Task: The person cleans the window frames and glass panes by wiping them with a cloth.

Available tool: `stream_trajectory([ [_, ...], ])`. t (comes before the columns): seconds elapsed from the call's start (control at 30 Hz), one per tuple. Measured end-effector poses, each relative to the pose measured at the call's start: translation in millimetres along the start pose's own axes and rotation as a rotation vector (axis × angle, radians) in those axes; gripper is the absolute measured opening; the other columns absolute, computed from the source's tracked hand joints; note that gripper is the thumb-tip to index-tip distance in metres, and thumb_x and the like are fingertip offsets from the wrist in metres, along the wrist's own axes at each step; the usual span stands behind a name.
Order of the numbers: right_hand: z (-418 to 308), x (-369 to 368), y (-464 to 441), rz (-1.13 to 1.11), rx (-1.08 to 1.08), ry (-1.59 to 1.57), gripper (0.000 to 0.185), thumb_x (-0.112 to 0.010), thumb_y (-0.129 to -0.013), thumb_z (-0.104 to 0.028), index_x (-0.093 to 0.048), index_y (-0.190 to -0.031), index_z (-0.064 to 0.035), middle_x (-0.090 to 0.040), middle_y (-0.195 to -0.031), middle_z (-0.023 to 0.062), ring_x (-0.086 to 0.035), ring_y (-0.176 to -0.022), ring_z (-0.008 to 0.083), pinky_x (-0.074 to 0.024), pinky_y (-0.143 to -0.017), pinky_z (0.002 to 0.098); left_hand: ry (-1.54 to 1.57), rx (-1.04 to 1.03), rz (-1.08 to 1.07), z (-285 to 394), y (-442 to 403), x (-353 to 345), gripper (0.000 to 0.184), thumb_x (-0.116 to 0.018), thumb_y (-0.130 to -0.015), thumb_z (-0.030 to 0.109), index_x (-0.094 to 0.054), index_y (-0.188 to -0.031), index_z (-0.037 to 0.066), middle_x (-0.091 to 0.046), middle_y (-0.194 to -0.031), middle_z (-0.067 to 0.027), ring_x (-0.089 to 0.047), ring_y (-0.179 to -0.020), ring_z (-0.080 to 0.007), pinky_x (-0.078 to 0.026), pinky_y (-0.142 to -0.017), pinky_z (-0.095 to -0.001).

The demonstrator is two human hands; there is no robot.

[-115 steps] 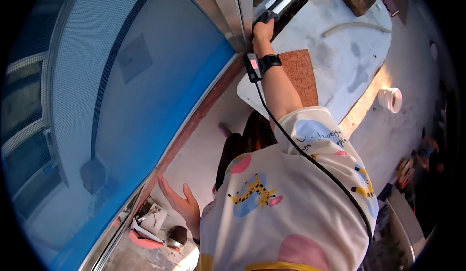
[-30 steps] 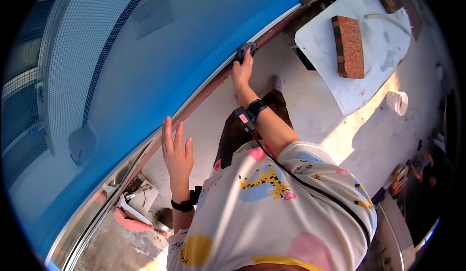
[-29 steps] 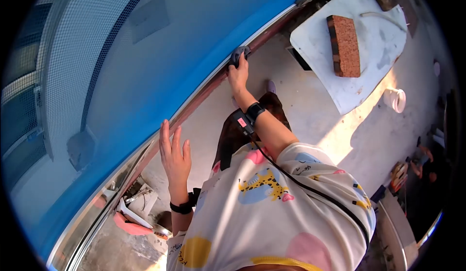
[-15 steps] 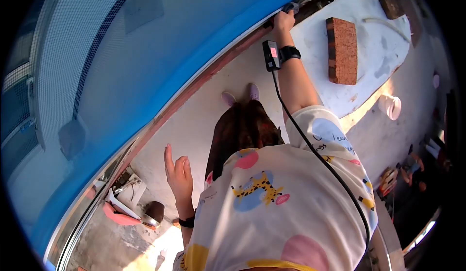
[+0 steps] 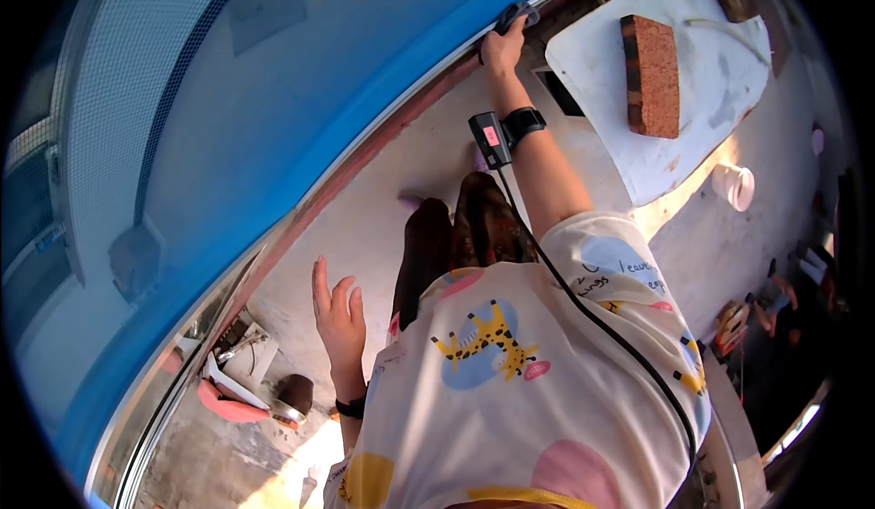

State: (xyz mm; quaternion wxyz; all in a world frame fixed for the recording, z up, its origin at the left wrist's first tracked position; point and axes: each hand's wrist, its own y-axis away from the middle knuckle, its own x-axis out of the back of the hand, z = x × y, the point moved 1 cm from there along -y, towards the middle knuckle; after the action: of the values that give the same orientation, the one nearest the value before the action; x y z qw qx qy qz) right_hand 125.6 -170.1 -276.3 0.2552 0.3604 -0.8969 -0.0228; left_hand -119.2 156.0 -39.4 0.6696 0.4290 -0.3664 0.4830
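My right hand (image 5: 503, 51) is closed on a dark grey cloth (image 5: 517, 17), which rests against the metal edge of the blue window panel (image 5: 365, 71) near the top. A black wristband with a small cabled device (image 5: 489, 140) is on that wrist. Lower on the left, my left hand (image 5: 340, 327) is raised with its fingers apart, holding nothing, beside the reddish sill (image 5: 319, 201) and not visibly touching it.
At the upper right a white board (image 5: 611, 81) carries a red-brown brick (image 5: 653, 76) and a dark block (image 5: 735, 2). A white bucket (image 5: 733, 186) stands beyond it. A pink basin (image 5: 228, 404) and a pot (image 5: 292, 398) are at the lower left. Another person (image 5: 779, 304) is at the far right.
My right hand and the cloth moved down-left along the sill from the corner, went up-right again, and have now come slightly back. My left hand remains open; the view has shifted.
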Motion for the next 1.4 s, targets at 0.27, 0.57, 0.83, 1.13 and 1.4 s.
stream_trajectory([
  [0.27, -5.4, -75.9, 206.0, -0.119, 0.018, 0.001, 0.083, -0.051, -0.076, 0.004, -0.010, -0.148, -0.0045, -0.026, -0.142, 0.0265, -0.031, -0.127, 0.0451, -0.0289, -0.106, 0.0454, 0.038, 0.053, 0.009, -41.0, 19.6, 18.0, 0.018, -0.054, -0.090, 0.013, -0.059, -0.103, 0.001, -0.037, -0.142, -0.0202, -0.038, -0.130, -0.0371, -0.037, -0.101, -0.0444],
  [0.57, -3.0, -101.5, 310.1, -0.282, 0.024, -0.013, 0.076, -0.054, -0.076, 0.003, -0.018, -0.144, 0.0018, -0.039, -0.131, 0.0251, -0.039, -0.122, 0.0423, -0.0322, -0.104, 0.0424, 0.012, 0.059, 0.053, -70.8, 43.5, 23.2, 0.020, -0.052, -0.092, 0.010, -0.058, -0.108, 0.000, -0.038, -0.143, -0.0181, -0.042, -0.128, -0.0350, -0.041, -0.095, -0.0401],
  [0.83, 6.1, 9.6, 97.4, -0.251, -0.276, -0.783, 0.056, -0.049, -0.076, 0.002, -0.047, -0.131, -0.0065, -0.057, -0.098, 0.0043, -0.055, -0.082, 0.0114, -0.0462, -0.069, 0.0236, 0.016, 0.141, 0.126, -48.0, 53.0, 17.3, 0.023, -0.050, -0.094, 0.013, -0.058, -0.112, 0.000, -0.038, -0.143, -0.0179, -0.044, -0.125, -0.0336, -0.044, -0.090, -0.0382],
  [1.13, 34.4, -54.0, 126.7, -0.057, -0.022, -0.026, 0.066, -0.053, -0.078, -0.004, -0.034, -0.141, -0.0050, -0.035, -0.139, 0.0241, -0.039, -0.123, 0.0421, -0.0324, -0.104, 0.0416, 0.076, 0.250, 0.132, -6.9, 61.7, -9.3, 0.023, -0.054, -0.092, 0.012, -0.058, -0.110, 0.000, -0.038, -0.141, -0.0211, -0.040, -0.128, -0.0384, -0.039, -0.100, -0.0441],
  [1.4, -18.3, -20.3, 206.6, -0.996, -0.779, -0.656, 0.027, -0.052, -0.073, 0.003, -0.063, -0.096, -0.0055, -0.054, -0.076, 0.0003, -0.052, -0.063, 0.0112, -0.0454, -0.053, 0.0236, 0.065, 0.206, 0.227, -8.8, 62.7, 4.2, 0.026, -0.055, -0.091, 0.014, -0.058, -0.113, 0.000, -0.038, -0.142, -0.0196, -0.040, -0.129, -0.0373, -0.038, -0.101, -0.0437],
])
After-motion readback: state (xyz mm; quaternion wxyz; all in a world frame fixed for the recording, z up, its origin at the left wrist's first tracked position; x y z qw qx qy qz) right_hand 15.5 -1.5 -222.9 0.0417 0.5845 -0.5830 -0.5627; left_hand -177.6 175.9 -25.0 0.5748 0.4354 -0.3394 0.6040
